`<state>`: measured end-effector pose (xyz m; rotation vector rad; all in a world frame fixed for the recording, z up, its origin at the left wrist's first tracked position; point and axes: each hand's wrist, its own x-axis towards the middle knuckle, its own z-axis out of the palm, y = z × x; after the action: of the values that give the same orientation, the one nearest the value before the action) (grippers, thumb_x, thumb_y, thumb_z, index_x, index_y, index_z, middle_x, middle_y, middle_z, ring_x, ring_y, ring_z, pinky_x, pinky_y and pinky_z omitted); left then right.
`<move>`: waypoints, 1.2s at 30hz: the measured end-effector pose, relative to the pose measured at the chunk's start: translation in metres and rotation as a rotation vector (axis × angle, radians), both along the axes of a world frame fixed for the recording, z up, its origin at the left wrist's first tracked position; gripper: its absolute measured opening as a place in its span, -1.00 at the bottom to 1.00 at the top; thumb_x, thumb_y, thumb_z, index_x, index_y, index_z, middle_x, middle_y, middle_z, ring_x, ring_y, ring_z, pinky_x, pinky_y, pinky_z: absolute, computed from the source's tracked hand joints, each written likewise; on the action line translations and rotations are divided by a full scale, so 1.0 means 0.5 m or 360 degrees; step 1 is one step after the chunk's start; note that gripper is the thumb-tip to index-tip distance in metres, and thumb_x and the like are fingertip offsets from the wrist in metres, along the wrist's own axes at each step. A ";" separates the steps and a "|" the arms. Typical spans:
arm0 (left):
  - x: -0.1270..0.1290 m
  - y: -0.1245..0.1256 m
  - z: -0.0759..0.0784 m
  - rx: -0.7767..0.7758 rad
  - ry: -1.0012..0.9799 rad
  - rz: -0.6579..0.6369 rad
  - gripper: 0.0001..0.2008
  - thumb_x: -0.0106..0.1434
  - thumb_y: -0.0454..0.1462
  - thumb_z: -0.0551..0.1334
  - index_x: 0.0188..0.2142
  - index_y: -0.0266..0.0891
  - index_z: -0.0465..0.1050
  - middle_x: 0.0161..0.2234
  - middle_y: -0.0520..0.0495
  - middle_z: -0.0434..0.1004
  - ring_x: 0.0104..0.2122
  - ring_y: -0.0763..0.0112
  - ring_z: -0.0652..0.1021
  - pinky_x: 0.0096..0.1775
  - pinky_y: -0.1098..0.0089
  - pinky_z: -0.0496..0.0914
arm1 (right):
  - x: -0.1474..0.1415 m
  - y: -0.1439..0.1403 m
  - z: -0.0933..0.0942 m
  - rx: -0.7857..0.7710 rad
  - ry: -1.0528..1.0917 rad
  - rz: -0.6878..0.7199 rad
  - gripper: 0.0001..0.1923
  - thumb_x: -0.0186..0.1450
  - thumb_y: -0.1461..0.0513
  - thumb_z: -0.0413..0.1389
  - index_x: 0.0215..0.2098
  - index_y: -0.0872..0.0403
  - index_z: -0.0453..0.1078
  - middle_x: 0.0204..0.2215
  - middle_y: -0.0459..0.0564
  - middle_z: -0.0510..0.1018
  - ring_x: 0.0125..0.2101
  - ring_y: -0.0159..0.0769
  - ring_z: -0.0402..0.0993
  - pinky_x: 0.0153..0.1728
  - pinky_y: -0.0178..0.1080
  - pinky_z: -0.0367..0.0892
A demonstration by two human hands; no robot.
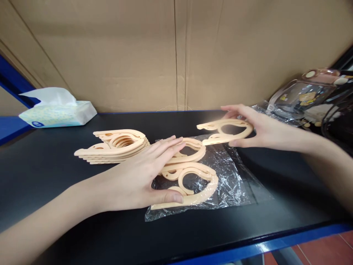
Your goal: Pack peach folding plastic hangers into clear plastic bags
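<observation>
Two bare hands are seen over a black bench [55, 173] edged in blue. One peach plastic hook piece [224, 131] is held clear of the bench by the right hand [255, 129], pinched at its rounded end between thumb and fingers. The left hand [138, 176] is laid flat, fingers spread, on a small group of like pieces [190, 176], with the thumb pressed against the nearest one; these are lying on a clear plastic bag [234, 184]. A neat stack of the same pieces [116, 147] is seen just to the left, on the bare bench. A tissue pack [56, 110] is placed at the far left, and clear containers [309, 97] at the far right, before a cardboard wall [176, 55].
</observation>
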<state>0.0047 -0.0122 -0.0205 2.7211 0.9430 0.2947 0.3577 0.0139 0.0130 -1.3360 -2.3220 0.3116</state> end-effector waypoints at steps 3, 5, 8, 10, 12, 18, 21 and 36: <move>-0.006 0.003 0.009 -0.0068 0.0089 0.0081 0.01 0.35 0.31 0.19 0.56 0.04 -0.23 0.56 -0.09 -0.20 0.50 -0.09 0.03 0.38 -0.16 0.19 | 0.053 -0.008 0.037 -0.0126 -0.0030 -0.0050 -0.14 0.21 -0.09 0.31 0.39 -0.01 0.24 0.13 0.19 0.53 0.06 0.08 0.54 0.01 -0.01 0.50; -0.007 0.006 0.015 -0.0137 0.0186 0.0140 0.05 0.33 0.33 0.18 0.56 -0.02 -0.24 0.56 -0.14 -0.26 0.50 -0.15 -0.02 0.38 -0.22 0.17 | 0.087 -0.015 0.051 -0.0246 -0.0118 -0.0071 -0.23 0.23 -0.05 0.32 0.36 -0.12 0.31 0.17 0.16 0.56 0.01 0.02 0.61 -0.10 -0.10 0.54; -0.009 0.010 0.018 -0.0183 0.0244 0.0146 0.11 0.30 0.34 0.20 0.56 -0.09 -0.27 0.55 -0.21 -0.28 0.49 -0.21 -0.03 0.36 -0.26 0.18 | 0.124 -0.018 0.054 -0.0273 -0.0275 -0.0032 -0.23 0.21 -0.03 0.37 0.36 -0.20 0.35 0.26 0.16 0.53 0.06 0.07 0.63 -0.06 -0.09 0.55; -0.012 0.010 0.017 -0.0150 0.0201 0.0110 0.09 0.31 0.30 0.24 0.56 -0.04 -0.27 0.55 -0.18 -0.25 0.49 -0.18 0.00 0.36 -0.22 0.20 | 0.132 -0.016 0.046 -0.0248 -0.0342 -0.0013 -0.18 0.18 -0.05 0.38 0.37 -0.20 0.35 0.33 0.14 0.48 0.18 0.15 0.54 0.06 -0.02 0.51; -0.015 0.010 0.014 -0.0122 0.0175 0.0081 0.06 0.33 0.26 0.26 0.56 0.01 -0.29 0.55 -0.14 -0.24 0.49 -0.16 0.00 0.37 -0.18 0.21 | 0.126 -0.013 0.037 -0.0266 -0.0361 -0.0001 -0.15 0.16 -0.07 0.40 0.38 -0.20 0.34 0.36 0.10 0.45 0.25 0.19 0.47 0.16 0.03 0.46; -0.020 0.012 0.000 -0.0118 0.0202 0.0081 0.08 0.32 0.28 0.24 0.56 0.02 -0.34 0.55 -0.13 -0.25 0.48 -0.18 0.01 0.36 -0.20 0.20 | 0.071 -0.014 0.025 -0.0264 -0.0178 0.0072 -0.21 0.24 -0.08 0.36 0.39 -0.17 0.33 0.36 0.08 0.46 0.28 0.17 0.44 0.19 0.01 0.47; -0.025 0.019 -0.013 -0.0037 0.0146 0.0020 0.09 0.32 0.26 0.27 0.56 0.07 -0.37 0.55 -0.13 -0.24 0.47 -0.22 0.04 0.35 -0.20 0.23 | 0.032 -0.016 0.017 -0.0294 -0.0144 0.0106 -0.12 0.18 -0.11 0.40 0.38 -0.11 0.31 0.26 0.13 0.54 0.19 0.18 0.52 0.10 0.06 0.54; -0.019 0.020 -0.009 -0.0112 0.0149 0.0061 -0.05 0.41 0.24 0.15 0.55 0.12 -0.37 0.56 -0.08 -0.23 0.49 -0.19 0.02 0.35 -0.26 0.21 | -0.021 -0.016 -0.028 -0.0431 -0.0005 0.0360 0.00 0.25 -0.09 0.34 0.51 -0.02 0.07 0.06 0.14 0.62 0.00 0.00 0.58 0.07 0.08 0.52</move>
<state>-0.0050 -0.0023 -0.0252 2.6752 1.0117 0.1396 0.3473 0.0057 -0.0009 -1.1891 -2.5053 0.7177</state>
